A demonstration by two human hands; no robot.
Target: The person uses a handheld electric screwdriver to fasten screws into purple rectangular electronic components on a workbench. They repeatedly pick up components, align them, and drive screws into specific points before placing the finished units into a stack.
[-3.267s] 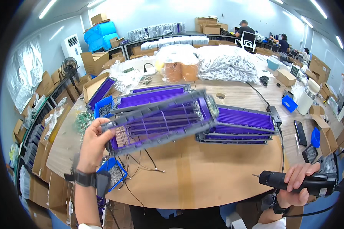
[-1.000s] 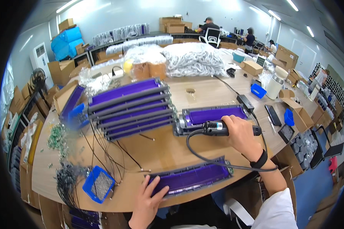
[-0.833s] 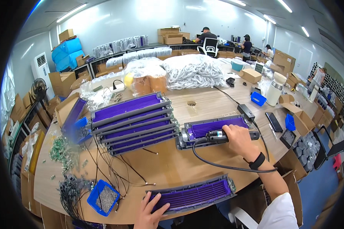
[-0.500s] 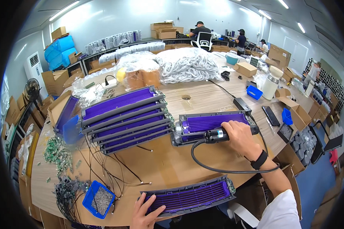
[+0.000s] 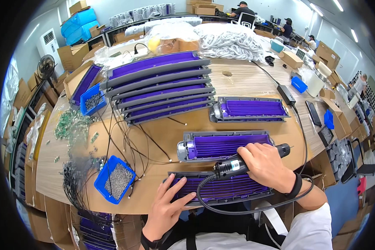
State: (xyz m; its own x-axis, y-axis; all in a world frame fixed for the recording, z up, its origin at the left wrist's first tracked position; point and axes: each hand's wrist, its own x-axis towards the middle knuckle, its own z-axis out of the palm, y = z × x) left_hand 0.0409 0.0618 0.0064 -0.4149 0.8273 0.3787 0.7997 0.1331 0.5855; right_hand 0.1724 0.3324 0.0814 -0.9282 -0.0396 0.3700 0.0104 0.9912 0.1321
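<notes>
My right hand (image 5: 271,166) is closed round a black corded electric screwdriver (image 5: 228,166), its tip pointing right. Under those fingers is the right part of a purple-lined grey housing (image 5: 221,146); whether they grip it too, I cannot tell. Nearest me lies another long housing (image 5: 237,188), partly covered by the screwdriver and its cable (image 5: 237,210). The spread fingers of my left hand (image 5: 166,204) rest on its left end. A third housing (image 5: 254,109) lies farther back.
At the left stands a stack of purple-lined housings (image 5: 158,89). Black wires (image 5: 77,179), a blue bin of small metal parts (image 5: 117,181) and green circuit boards (image 5: 71,125) lie around it. A phone (image 5: 313,113) is at the right. Other people sit in the background.
My right hand and the screwdriver have come nearer me. One housing now lies apart, in front of the one at the back. My view has shifted, and my left hand stays on the near housing.
</notes>
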